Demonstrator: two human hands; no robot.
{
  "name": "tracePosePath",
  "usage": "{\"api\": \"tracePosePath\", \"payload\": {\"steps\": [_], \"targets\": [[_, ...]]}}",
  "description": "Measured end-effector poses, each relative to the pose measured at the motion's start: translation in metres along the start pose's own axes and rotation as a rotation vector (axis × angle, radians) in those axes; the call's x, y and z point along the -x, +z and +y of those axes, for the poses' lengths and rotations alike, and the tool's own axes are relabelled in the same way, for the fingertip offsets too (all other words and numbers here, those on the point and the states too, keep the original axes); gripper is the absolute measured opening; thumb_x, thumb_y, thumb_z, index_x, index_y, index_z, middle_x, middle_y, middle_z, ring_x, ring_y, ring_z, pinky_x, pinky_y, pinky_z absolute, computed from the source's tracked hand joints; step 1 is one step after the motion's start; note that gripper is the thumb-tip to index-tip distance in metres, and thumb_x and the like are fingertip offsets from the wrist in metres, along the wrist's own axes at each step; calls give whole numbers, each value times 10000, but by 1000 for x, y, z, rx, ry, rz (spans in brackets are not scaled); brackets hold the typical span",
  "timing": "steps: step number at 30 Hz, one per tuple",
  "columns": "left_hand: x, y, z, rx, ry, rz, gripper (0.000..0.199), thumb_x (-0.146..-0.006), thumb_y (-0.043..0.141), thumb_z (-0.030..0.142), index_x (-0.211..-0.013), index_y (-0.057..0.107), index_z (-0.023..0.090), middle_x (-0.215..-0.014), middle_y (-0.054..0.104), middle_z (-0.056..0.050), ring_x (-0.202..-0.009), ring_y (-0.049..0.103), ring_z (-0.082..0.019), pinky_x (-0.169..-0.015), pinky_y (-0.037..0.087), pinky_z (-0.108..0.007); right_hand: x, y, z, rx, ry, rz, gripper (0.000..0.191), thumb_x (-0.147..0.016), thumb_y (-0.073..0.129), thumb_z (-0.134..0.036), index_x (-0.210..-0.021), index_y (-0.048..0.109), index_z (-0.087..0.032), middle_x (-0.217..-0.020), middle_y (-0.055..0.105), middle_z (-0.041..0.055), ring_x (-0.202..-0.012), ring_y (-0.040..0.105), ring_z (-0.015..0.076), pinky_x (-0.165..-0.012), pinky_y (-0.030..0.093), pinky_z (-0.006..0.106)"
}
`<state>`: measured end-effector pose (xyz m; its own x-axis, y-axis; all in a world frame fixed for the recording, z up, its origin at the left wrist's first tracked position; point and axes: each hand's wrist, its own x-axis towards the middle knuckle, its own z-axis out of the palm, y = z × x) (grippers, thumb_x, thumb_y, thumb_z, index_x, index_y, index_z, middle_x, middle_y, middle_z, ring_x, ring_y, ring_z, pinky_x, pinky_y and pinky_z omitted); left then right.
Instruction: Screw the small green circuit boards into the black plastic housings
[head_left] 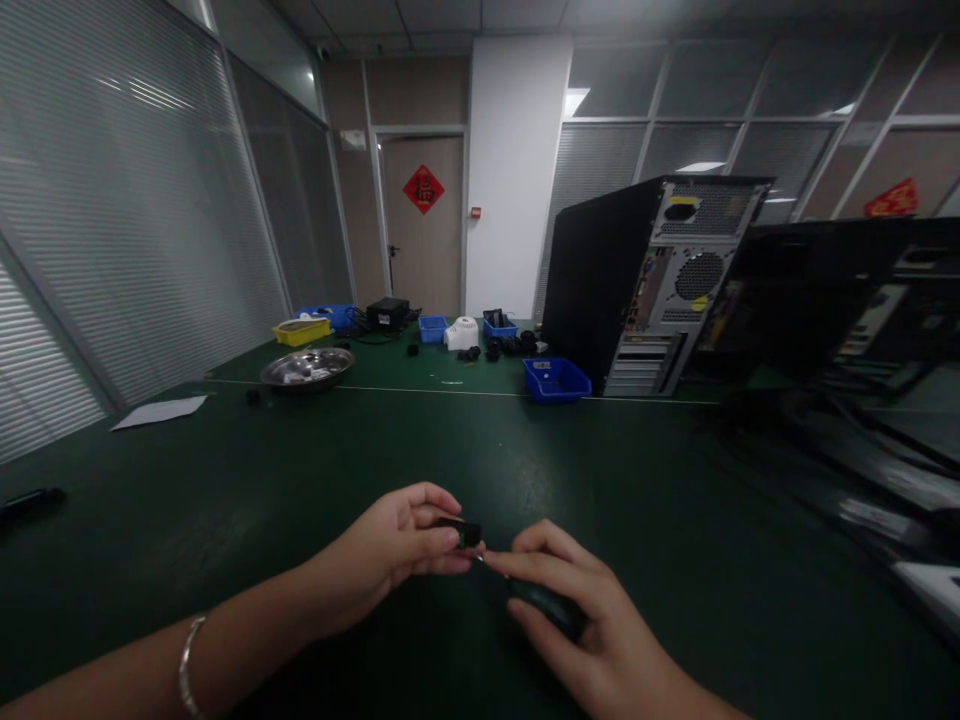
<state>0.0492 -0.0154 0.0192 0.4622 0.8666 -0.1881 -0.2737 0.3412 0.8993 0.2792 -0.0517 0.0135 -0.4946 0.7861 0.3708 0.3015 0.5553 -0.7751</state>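
My left hand (412, 540) is closed around a small black part (470, 534), pinched between thumb and fingers above the table; a bit of green shows on it. In my right hand (577, 600) lies a screwdriver (547, 605) with a dark, thick handle, its thin metal shaft pointing left. The index finger stretches along the shaft. The screwdriver's tip is close to the black part's lower edge; whether they touch I cannot tell. My fingers hide much of both things.
A green table (420, 430) spreads around the hands. Farther back stand a steel bowl (307, 368), a blue bin (556, 380), a yellow bin (301, 331) and a black computer tower (600, 290). Cables (817, 430) lie at right, paper (159, 411) at left.
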Motion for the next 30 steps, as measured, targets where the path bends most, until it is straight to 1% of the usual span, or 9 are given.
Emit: {"api": "tracePosePath", "payload": {"steps": [2, 5, 10, 13, 18, 21, 24, 27, 30], "targets": [[-2, -2, 0, -5, 40, 38, 277, -745, 791, 126, -904, 564, 136, -933, 727, -76, -989, 707, -258, -940, 513, -403, 1, 0, 1, -19, 19, -5, 388, -892, 565, -91, -1227, 654, -264, -1021, 596, 59, -940, 615, 189, -828, 505, 305], [-4, -3, 2, -53, 65, 115, 235, -786, 753, 128, -890, 544, 145, -955, 721, -80, -1042, 688, -258, -998, 476, -412, 0, -2, 0, -44, 31, 3, 368, -890, 576, -97, -1215, 664, -246, -1018, 597, 64, -946, 614, 193, -839, 496, 315], [-3, -1, 3, -186, 79, 168, 204, -796, 732, 124, -892, 555, 156, -940, 718, -61, -993, 684, -208, -942, 485, -344, -1, -3, -4, -69, 56, 7, 380, -879, 576, -74, -1209, 665, -239, -1016, 595, 63, -937, 614, 192, -831, 492, 318], [-2, -2, 2, -285, 119, 158, 185, -798, 735, 155, -919, 596, 166, -946, 708, -34, -989, 664, -191, -909, 486, -312, -1, -4, -4, -81, 63, 6, 370, -882, 569, -77, -1203, 668, -233, -1006, 593, 65, -924, 613, 195, -819, 493, 323], [-2, -5, 2, -464, 179, 117, 232, -818, 719, 219, -1040, 669, 175, -1082, 687, -44, -1078, 611, -204, -968, 445, -321, 0, -5, -3, -78, 57, 20, 376, -888, 569, -80, -1217, 658, -240, -1008, 588, 63, -925, 609, 194, -820, 488, 326], [-2, -5, 0, -588, 189, 28, 294, -866, 662, 268, -1149, 657, 189, -1108, 671, -55, -1056, 608, -211, -953, 451, -345, 1, -4, -2, -75, 47, 28, 385, -889, 572, -79, -1225, 653, -251, -1011, 587, 57, -928, 607, 191, -826, 484, 323], [1, -2, -5, -677, 207, -21, 381, -893, 623, 286, -1265, 580, 218, -1044, 656, -44, -959, 627, -197, -871, 491, -346, 1, -3, 0, -73, 42, 29, 391, -899, 570, -86, -1238, 643, -268, -1019, 588, 51, -938, 603, 189, -828, 483, 318], [4, 2, -7, -725, 217, -55, 339, -890, 623, 263, -1220, 568, 204, -998, 655, -43, -914, 642, -193, -848, 508, -348, 0, -3, 1, -62, 51, 27, 398, -896, 572, -81, -1235, 646, -275, -1010, 592, 46, -932, 603, 188, -815, 484, 313], [5, 4, -4, -844, 285, -38, 255, -895, 598, 233, -1147, 623, 200, -1045, 649, -63, -928, 630, -196, -834, 507, -335, 0, -3, 2, -42, 51, 38, 403, -882, 576, -68, -1227, 653, -262, -997, 589, 48, -921, 601, 189, -809, 484, 315]]}}
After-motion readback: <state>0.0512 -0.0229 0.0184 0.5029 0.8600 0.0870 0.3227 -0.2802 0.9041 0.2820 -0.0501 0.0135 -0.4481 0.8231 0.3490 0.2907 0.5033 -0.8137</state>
